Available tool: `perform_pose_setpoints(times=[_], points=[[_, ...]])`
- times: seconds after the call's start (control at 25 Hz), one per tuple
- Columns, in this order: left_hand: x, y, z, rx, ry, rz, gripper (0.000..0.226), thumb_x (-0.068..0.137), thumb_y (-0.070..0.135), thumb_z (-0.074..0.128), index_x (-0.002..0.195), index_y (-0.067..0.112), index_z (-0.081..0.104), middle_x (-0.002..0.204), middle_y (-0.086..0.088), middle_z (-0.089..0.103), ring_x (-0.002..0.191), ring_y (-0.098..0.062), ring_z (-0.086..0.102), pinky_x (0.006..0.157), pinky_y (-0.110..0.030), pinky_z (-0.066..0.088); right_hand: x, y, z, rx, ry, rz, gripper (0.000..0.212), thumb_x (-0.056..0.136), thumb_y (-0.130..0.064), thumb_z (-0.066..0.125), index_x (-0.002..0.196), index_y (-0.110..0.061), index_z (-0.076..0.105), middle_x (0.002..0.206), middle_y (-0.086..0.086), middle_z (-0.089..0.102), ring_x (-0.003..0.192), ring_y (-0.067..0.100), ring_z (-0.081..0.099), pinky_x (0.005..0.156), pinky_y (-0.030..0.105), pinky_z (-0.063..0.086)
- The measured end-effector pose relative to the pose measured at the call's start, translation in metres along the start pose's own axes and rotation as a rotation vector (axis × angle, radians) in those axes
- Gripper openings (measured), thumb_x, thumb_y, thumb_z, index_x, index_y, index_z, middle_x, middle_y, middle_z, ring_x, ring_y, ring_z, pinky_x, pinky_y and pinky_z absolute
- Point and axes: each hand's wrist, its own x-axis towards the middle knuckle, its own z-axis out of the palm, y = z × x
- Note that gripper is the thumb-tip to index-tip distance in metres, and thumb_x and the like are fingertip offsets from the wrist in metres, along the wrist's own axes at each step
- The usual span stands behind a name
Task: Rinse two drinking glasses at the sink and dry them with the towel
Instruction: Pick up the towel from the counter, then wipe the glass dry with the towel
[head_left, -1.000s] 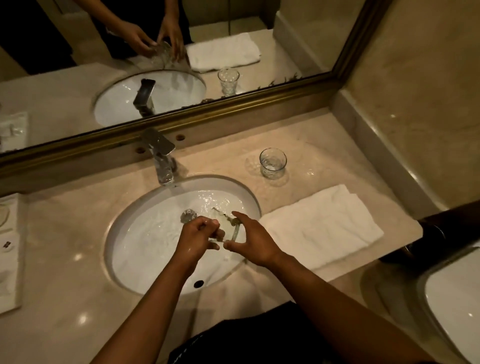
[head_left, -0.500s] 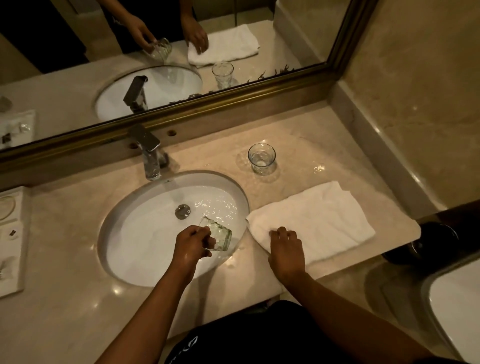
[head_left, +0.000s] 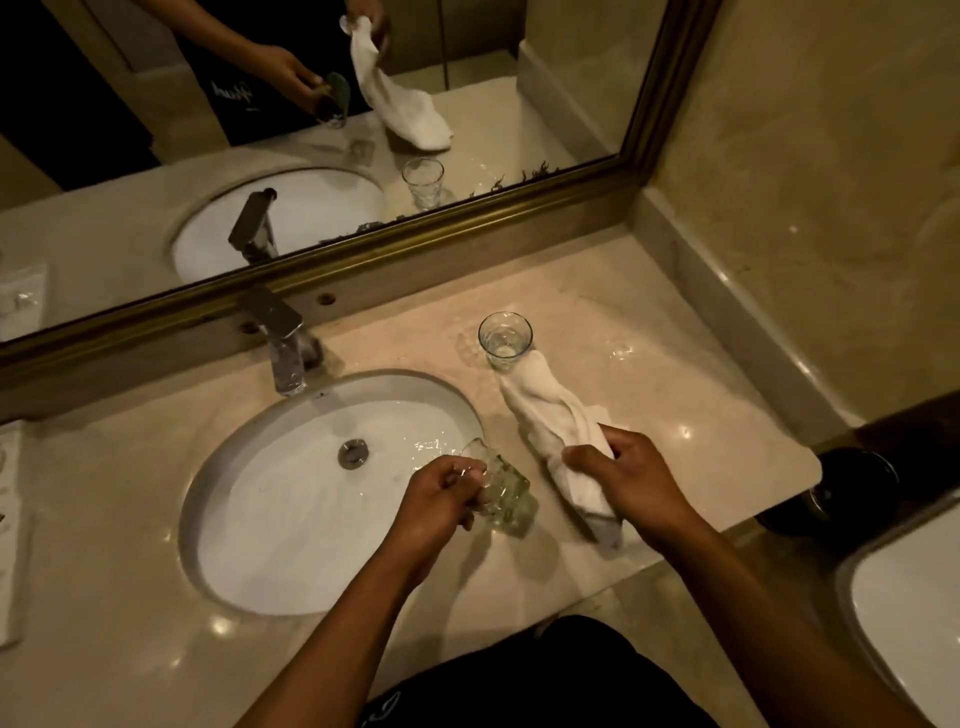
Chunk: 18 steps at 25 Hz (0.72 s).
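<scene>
1. The left hand grips a clear patterned glass, fingers curled round its base end. The glass lies tipped on its side over the right rim of the sink, its mouth pointing away from the basin.
2. The right hand pinches the white towel, thumb and fingers closed on the bunched cloth, just right of the sink.
3. The towel is lifted at the gripped part. Its far end trails on the counter back and to the right of the sink; a short end hangs below the hand.
4. A second glass stands upright on the counter behind the sink's right edge, apparently touching the towel's far tip.
5. The faucet stands at the back rim of the sink; the drain sits in the basin's middle.
6. A framed mirror runs along the wall behind the sink and reflects both hands, the towel and the glasses.
7. A white tray lies well left of the sink, cut off by the frame edge.
</scene>
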Motion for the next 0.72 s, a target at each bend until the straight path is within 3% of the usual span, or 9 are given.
perform_pose_setpoints(times=[0.04, 0.12, 0.2, 0.32, 0.44, 0.48, 0.56, 0.64, 0.72], points=[[-0.001, 0.006, 0.007, 0.006, -0.027, 0.019, 0.012, 0.102, 0.007, 0.057, 0.098, -0.001, 0.065, 0.072, -0.007, 0.066, 0.064, -0.018, 0.057, 0.056, -0.029, 0.043, -0.008, -0.005, 0.003, 0.026, -0.062, -0.034, 0.008, 0.087, -0.024, 0.073, 0.094, -0.026, 0.077, 0.095, -0.018, 0.076, 0.089, 0.008, 0.068, 0.077, 0.022, 0.050], [-0.006, 0.019, 0.018, 0.038, -0.099, 0.060, 0.010, 0.101, 0.008, 0.057, 0.095, 0.002, 0.064, 0.071, -0.004, 0.066, 0.060, -0.018, 0.057, 0.056, -0.029, 0.045, -0.020, -0.002, 0.014, 0.054, -0.204, -0.101, 0.048, 0.083, -0.040, 0.071, 0.130, -0.030, 0.066, 0.136, -0.021, 0.062, 0.128, 0.006, 0.056, 0.106, 0.025, 0.042], [-0.012, 0.030, 0.025, 0.083, -0.158, 0.114, 0.010, 0.099, 0.009, 0.059, 0.101, 0.009, 0.069, 0.084, -0.002, 0.076, 0.074, -0.022, 0.070, 0.066, -0.032, 0.057, -0.027, 0.000, 0.024, 0.151, -0.320, -0.071, 0.075, 0.080, -0.046, 0.068, 0.149, -0.035, 0.041, 0.149, -0.017, 0.050, 0.137, 0.003, 0.047, 0.112, 0.024, 0.038], [-0.020, 0.041, 0.026, 0.161, -0.181, 0.265, 0.009, 0.098, 0.002, 0.058, 0.092, 0.003, 0.065, 0.078, -0.001, 0.073, 0.071, -0.012, 0.068, 0.065, -0.019, 0.052, -0.026, -0.007, 0.023, 0.223, -0.352, -0.129, 0.076, 0.076, -0.036, 0.076, 0.144, -0.035, 0.041, 0.138, -0.015, 0.060, 0.126, 0.003, 0.057, 0.098, 0.021, 0.047], [-0.026, 0.051, 0.027, 0.202, -0.269, 0.440, 0.017, 0.097, 0.013, 0.060, 0.088, -0.001, 0.059, 0.079, -0.018, 0.069, 0.073, -0.021, 0.066, 0.066, -0.028, 0.053, -0.014, -0.011, 0.010, 0.720, -0.341, 0.099, 0.082, 0.041, -0.033, 0.095, 0.116, -0.013, 0.068, 0.093, 0.006, 0.079, 0.082, 0.019, 0.075, 0.071, 0.031, 0.058], [-0.029, 0.055, 0.028, 0.225, -0.296, 0.488, 0.015, 0.097, 0.017, 0.061, 0.089, 0.003, 0.061, 0.083, -0.018, 0.069, 0.077, -0.027, 0.068, 0.069, -0.035, 0.056, -0.010, -0.013, 0.006, 0.880, -0.368, 0.200, 0.079, 0.034, -0.034, 0.098, 0.104, -0.005, 0.076, 0.088, 0.014, 0.078, 0.077, 0.025, 0.075, 0.070, 0.033, 0.059], [-0.030, 0.060, 0.027, 0.329, -0.317, 0.598, 0.011, 0.097, 0.022, 0.062, 0.090, 0.014, 0.063, 0.086, -0.009, 0.068, 0.081, -0.026, 0.067, 0.075, -0.041, 0.055, -0.006, -0.015, 0.003, 1.023, -0.442, 0.260, 0.063, 0.043, -0.032, 0.096, 0.095, 0.000, 0.079, 0.093, 0.019, 0.077, 0.082, 0.030, 0.075, 0.078, 0.035, 0.060], [-0.027, 0.067, 0.019, 0.478, -0.332, 0.698, 0.013, 0.097, 0.029, 0.062, 0.091, 0.018, 0.065, 0.086, 0.000, 0.065, 0.079, -0.016, 0.063, 0.072, -0.032, 0.052, -0.004, -0.017, 0.005, 1.073, -0.533, 0.253, 0.057, 0.060, -0.029, 0.089, 0.107, 0.000, 0.076, 0.104, 0.020, 0.076, 0.093, 0.032, 0.074, 0.088, 0.037, 0.058], [-0.023, 0.077, 0.009, 0.636, -0.338, 0.695, 0.017, 0.094, 0.035, 0.067, 0.089, 0.019, 0.064, 0.084, 0.004, 0.066, 0.075, -0.007, 0.060, 0.069, -0.023, 0.047, 0.000, -0.016, 0.012, 1.044, -0.550, 0.257, 0.061, 0.056, -0.028, 0.090, 0.108, 0.001, 0.075, 0.103, 0.021, 0.075, 0.091, 0.033, 0.073, 0.088, 0.038, 0.057]])
